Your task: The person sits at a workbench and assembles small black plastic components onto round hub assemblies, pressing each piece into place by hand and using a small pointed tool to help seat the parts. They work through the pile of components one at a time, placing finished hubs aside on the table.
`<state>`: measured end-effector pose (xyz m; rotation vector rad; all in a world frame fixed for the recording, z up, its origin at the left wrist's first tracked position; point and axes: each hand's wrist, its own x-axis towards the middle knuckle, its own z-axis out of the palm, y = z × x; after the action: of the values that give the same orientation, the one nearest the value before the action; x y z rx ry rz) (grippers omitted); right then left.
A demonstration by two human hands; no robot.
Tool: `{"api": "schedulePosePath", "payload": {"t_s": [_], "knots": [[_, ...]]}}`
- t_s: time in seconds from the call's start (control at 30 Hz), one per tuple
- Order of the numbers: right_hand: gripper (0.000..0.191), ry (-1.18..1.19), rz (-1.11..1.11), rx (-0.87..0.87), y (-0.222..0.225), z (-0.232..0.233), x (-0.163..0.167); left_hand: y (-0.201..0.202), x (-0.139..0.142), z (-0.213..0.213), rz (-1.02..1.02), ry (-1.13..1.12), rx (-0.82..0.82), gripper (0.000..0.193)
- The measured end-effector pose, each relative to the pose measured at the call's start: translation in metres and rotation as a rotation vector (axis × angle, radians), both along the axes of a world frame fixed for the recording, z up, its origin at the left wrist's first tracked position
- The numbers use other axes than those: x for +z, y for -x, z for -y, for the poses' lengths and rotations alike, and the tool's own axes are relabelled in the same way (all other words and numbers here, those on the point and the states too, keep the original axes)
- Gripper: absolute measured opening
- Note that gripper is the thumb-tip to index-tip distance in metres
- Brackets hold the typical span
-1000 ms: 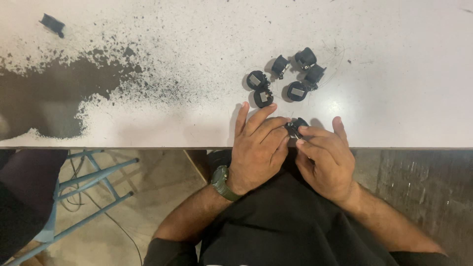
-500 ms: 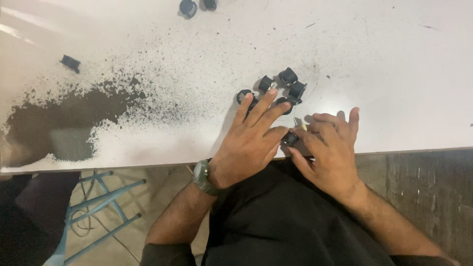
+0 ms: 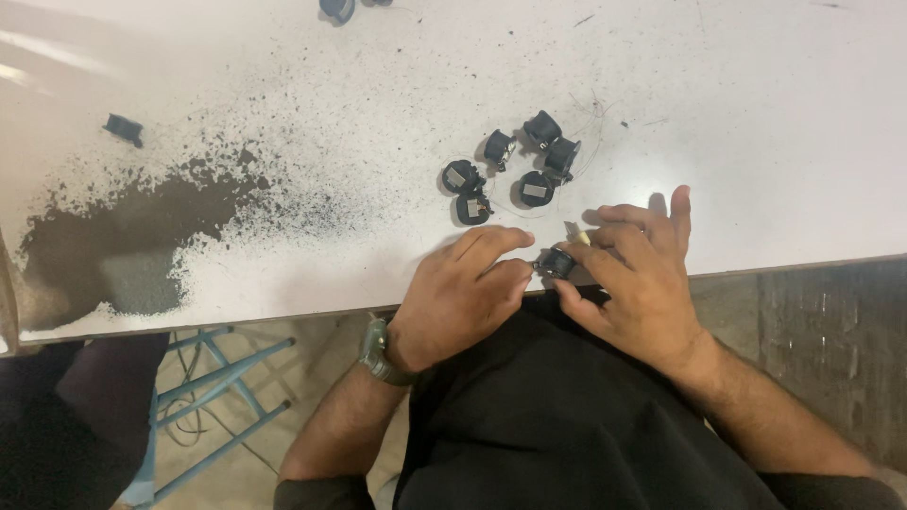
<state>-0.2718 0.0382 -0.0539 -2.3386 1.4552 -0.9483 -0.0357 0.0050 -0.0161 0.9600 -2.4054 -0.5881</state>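
Both hands are pinching one small round black plastic part (image 3: 555,263) right at the near edge of the white speckled tabletop (image 3: 756,142) — the left hand (image 3: 458,297) is closing its fingertips on one side, the right hand (image 3: 638,279) is curling around the other, fingers half bent. Six matching black parts (image 3: 515,170) are sitting in a loose cluster just beyond that edge spot. A dark powder smear (image 3: 132,236) is spreading far left of the cluster. Looks like this piece is mid-handling, and I can't tell which of the others are finished.
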Motion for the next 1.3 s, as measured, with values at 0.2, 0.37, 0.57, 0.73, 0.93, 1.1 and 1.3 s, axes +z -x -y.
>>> {"api": "schedulePosePath", "payload": {"t_s": [0.2,0.37,0.57,0.73,0.93,1.1,1.3], "knots": [[0.039,-0.009,-0.018,0.005,-0.001,-0.001,0.002,0.012,-0.008,-0.012,-0.034,0.154,-0.011,0.024],[0.039,-0.001,-0.025,0.036,0.000,0.000,0.005,0.028,-0.004,-0.020,-0.204,-0.134,0.238,0.017],[0.040,-0.047,-0.009,-0.006,-0.002,-0.001,0.006,0.022,0.001,-0.018,-0.267,-0.407,0.351,0.011],[0.043,0.035,0.032,-0.027,0.000,-0.009,0.007,0.023,-0.003,-0.021,-0.295,-0.302,0.342,0.013],[0.031,0.136,0.317,0.061,-0.012,-0.026,-0.014,0.029,-0.009,-0.027,-0.330,-0.346,0.357,0.014],[0.032,0.124,0.317,0.042,-0.021,-0.029,-0.026,0.031,-0.017,-0.031,-0.371,-0.329,0.381,0.014],[0.035,0.118,0.277,0.017,-0.021,-0.030,-0.024,0.029,-0.027,-0.032,-0.366,-0.339,0.365,0.015]]}}
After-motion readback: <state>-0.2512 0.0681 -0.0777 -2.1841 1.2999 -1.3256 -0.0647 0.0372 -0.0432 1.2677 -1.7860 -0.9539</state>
